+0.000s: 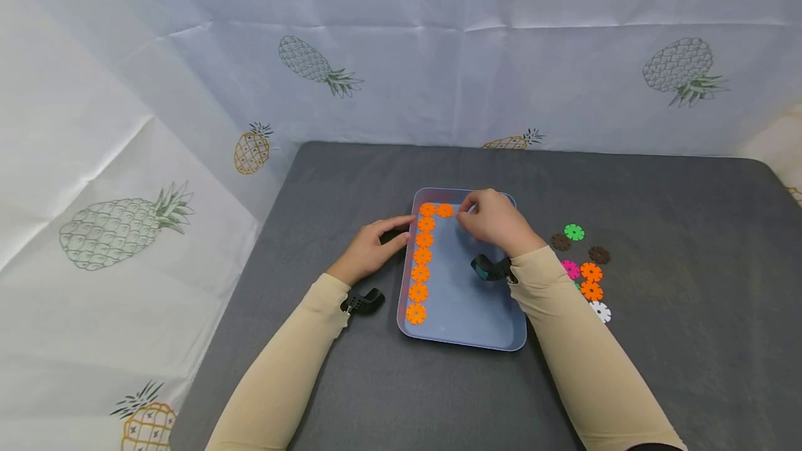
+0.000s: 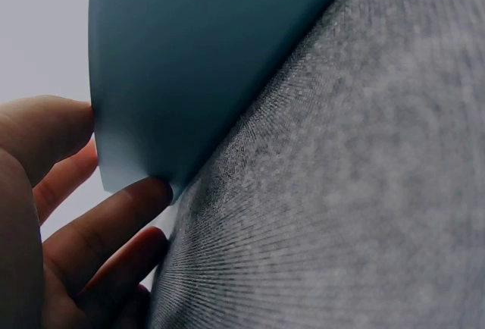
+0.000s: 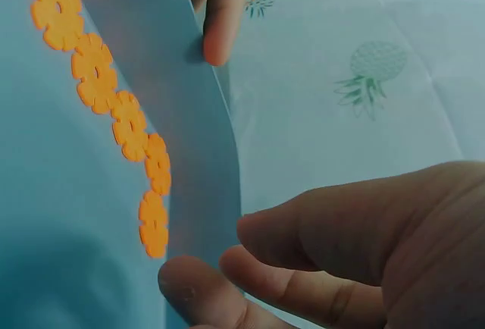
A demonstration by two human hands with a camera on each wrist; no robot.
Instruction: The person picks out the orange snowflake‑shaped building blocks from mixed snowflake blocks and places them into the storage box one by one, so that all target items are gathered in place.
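Orange notched plastic discs (image 1: 422, 256) form a column along the left side of the blue-grey tray (image 1: 473, 319), with one more disc (image 1: 445, 210) beside the top one. At the tray's far end, my right hand (image 1: 495, 221) reaches in with fingertips just right of that disc. In the right wrist view its thumb (image 3: 193, 287) and index finger (image 3: 303, 223) stand apart, and no disc shows between them. The left hand (image 1: 374, 248) rests extended fingers and thumb against the outside of the tray's left wall, as the left wrist view shows of the tray wall (image 2: 174, 64).
Right of the tray lie loose discs on the grey table (image 1: 689, 298): green (image 1: 574, 232), brown (image 1: 599, 255), pink (image 1: 571, 269), orange (image 1: 591, 290) and white (image 1: 601, 311). The right forearm (image 1: 589, 339) partly covers this group. A pineapple-print cloth (image 1: 407, 89) hangs behind the table.
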